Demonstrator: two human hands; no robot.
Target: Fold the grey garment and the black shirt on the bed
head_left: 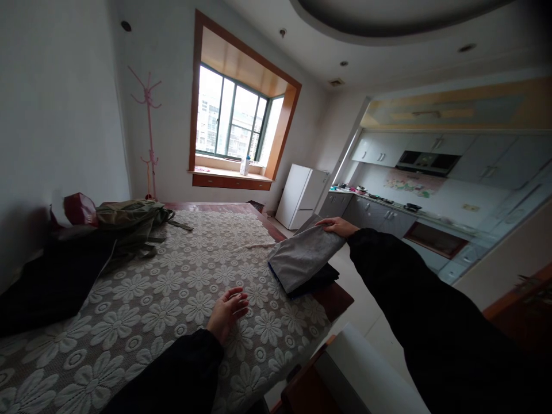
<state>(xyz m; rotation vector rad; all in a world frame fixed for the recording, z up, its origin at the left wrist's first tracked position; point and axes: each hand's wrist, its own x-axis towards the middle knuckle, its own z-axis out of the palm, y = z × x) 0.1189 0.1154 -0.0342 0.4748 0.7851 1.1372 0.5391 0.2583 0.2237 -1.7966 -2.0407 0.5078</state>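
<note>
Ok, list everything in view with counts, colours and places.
Table: one, reddish-brown, lower centre
Tablecloth: one, taupe with white flowers, on table
Grey cloth: one, grey, table's right
Dark cloth: one, near-black, under grey cloth
Backpack: one, olive, table's left
Unclear item: one, red and white, beside backpack
Black fabric: one, black, table's left
Window: one, green-framed, upper centre
Coat rack: one, pink, left of window
Bottle: one, whitish, blue-topped, at window
Refrigerator: one, white, right of window
Cabinets: several, white above, grey below, right
Range hood: one, dark, among cabinets
Probable chair: one, brown and pale, lower right
Left hand: one, black-sleeved, over tablecloth
Right hand: one, black-sleeved, holding grey cloth
</note>
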